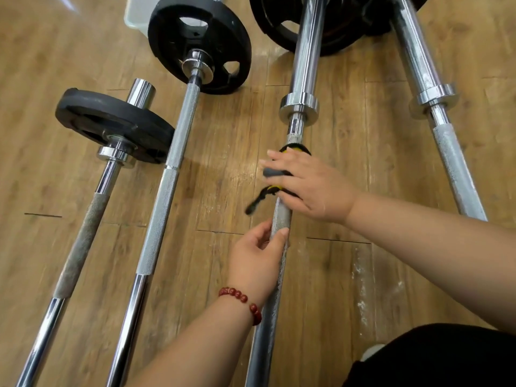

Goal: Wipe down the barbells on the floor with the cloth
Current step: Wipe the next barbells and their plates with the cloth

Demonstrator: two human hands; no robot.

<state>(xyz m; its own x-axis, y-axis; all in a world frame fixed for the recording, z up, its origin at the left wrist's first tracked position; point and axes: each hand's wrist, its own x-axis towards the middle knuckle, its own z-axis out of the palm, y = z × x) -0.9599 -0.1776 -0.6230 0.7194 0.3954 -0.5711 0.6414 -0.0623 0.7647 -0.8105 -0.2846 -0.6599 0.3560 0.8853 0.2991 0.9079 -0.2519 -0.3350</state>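
Four barbells lay side by side on the wooden floor (223,191), long axes running away from us. Work was on the third barbell (281,216), counted from the left.

The cloth (271,172), black, yellow and grey, sat on its knurled shaft just short of the collar (299,107). The right hand (304,185) covered it, fingers close together and bent over the bar, bunching the cloth against it. A grey end stuck out between the fingers and a black strip hung below. The thumb side was hidden, so we could not tell whether it closed under the bar.

The left hand (257,258), with a red bead bracelet (240,296) at the wrist, gripped the same shaft nearer to us, thumb and fingers curled round it. A short bare stretch of bar lay between the two hands.

Judgement: the stroke must follow the bar's axis. The cloth hand was the farther one. Pulling toward us would soon meet the left hand, while pushing away would meet the collar. We took the left hand to be steadying the bar against rolling.
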